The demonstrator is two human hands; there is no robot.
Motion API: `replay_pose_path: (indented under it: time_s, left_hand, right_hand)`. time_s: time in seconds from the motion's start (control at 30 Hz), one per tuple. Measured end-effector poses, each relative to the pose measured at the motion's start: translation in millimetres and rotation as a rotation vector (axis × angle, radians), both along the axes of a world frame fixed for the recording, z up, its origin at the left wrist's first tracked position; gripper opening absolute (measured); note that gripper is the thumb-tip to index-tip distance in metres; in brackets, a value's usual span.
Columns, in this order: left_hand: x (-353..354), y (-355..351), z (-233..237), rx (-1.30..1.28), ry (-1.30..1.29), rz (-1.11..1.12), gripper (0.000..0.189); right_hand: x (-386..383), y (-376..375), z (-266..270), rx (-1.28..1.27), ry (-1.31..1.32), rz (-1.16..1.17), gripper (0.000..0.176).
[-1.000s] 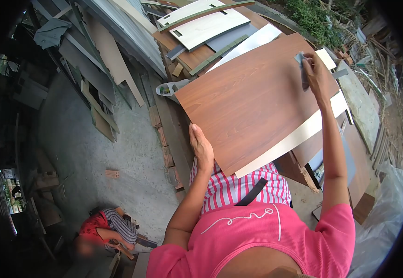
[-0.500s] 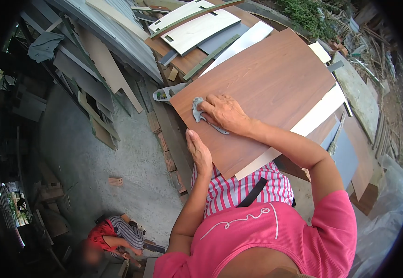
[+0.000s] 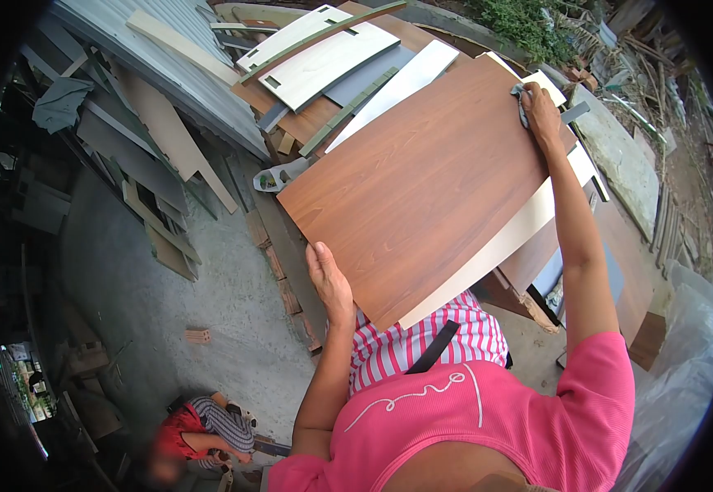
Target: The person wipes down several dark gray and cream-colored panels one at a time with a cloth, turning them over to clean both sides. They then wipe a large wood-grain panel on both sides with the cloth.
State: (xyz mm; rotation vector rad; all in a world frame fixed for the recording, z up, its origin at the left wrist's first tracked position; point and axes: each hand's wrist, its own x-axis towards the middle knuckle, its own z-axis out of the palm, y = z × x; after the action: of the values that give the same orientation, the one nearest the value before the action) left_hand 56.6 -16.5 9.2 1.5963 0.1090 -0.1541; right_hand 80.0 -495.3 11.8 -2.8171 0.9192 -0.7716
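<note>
A brown wood-grain board (image 3: pixel 422 180) lies tilted across a stack in front of me. My right hand (image 3: pixel 542 119) is at its far right corner, closed on a grey-blue cloth (image 3: pixel 522 102) that presses against the surface. My left hand (image 3: pixel 332 289) grips the board's near left edge; some of its fingers are hidden at the rim. Beneath the brown board a pale board (image 3: pixel 479 266) sticks out along the near right side.
White slotted panels (image 3: pixel 332 61) and green-edged strips lie behind. More panels lean on corrugated metal (image 3: pixel 225 98) at left. A plastic bag (image 3: pixel 278 176) sits by the board's left corner. A person in red (image 3: pixel 182 430) crouches at lower left; clear plastic sheeting (image 3: pixel 685 361) hangs at right.
My right hand has slid with the cloth from the board's near left part to its far right corner. My left hand stays at the left edge. The view has shifted slightly.
</note>
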Motion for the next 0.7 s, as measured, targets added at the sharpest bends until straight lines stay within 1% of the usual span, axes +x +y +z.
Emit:
replay_pose_path:
  time_s: [0.07,0.13,0.2,0.27,0.3,0.37,0.4,0.43,0.47,0.5,0.53,0.57,0.63,0.7]
  left_hand:
    - [0.7,0.4,-2.7,-0.030,-0.001,0.004,0.054]
    - [1.6,-0.1,-4.6,-0.061,-0.023,-0.004,0.052]
    - [2.0,-0.4,-6.8,-0.093,-0.045,-0.004,0.049]
    - [2.7,-1.4,-8.3,-0.074,-0.103,-0.004,0.044]
    - [3.1,-0.9,-7.6,-0.077,-0.105,0.009,0.044]
    - [2.3,-0.3,-4.9,-0.032,-0.076,-0.023,0.045]
    - [3.1,0.7,-9.1,-0.021,-0.064,-0.022,0.044]
    - [3.5,0.3,-9.7,-0.013,-0.064,-0.013,0.044]
    - [4.0,-1.2,-9.8,-0.004,-0.114,0.011,0.041]
    - [4.0,-2.8,-9.9,0.001,-0.167,0.033,0.040]
    - [4.0,-3.8,-11.2,-0.026,-0.175,0.040,0.039]
    - [4.4,-4.8,-13.8,-0.023,-0.179,0.043,0.039]
    - [5.8,-4.1,-18.2,-0.033,-0.214,0.053,0.038]
    - [4.3,-0.4,-10.2,-0.006,-0.211,0.031,0.038]
  right_hand:
    - [-14.1,-29.3,-2.0,-0.011,0.034,-0.128,0.027]
    - [-28.1,-53.5,-7.4,-0.015,0.066,-0.202,0.026]
    - [-36.7,-61.6,-3.9,-0.011,0.097,-0.229,0.026]
    - [-43.5,-52.1,2.9,-0.049,0.015,-0.277,0.026]
    - [-41.8,-43.8,5.4,-0.053,0.012,-0.264,0.026]
    - [-31.9,-12.1,16.4,-0.039,-0.194,-0.144,0.026]
    - [-24.5,10.8,24.7,-0.014,-0.214,-0.073,0.026]
    - [-16.5,41.0,37.2,0.068,-0.215,0.012,0.027]
    - [-6.8,79.6,51.0,0.197,-0.277,0.129,0.026]
    - [7.1,104.1,53.3,0.308,-0.270,0.219,0.025]
    - [19.4,134.2,57.2,0.321,-0.248,0.285,0.022]
    - [26.3,166.5,65.3,0.315,-0.269,0.468,0.021]
    - [40.7,232.1,74.2,0.404,-0.245,0.677,0.017]
    - [48.5,287.6,79.3,0.381,-0.209,0.891,0.016]
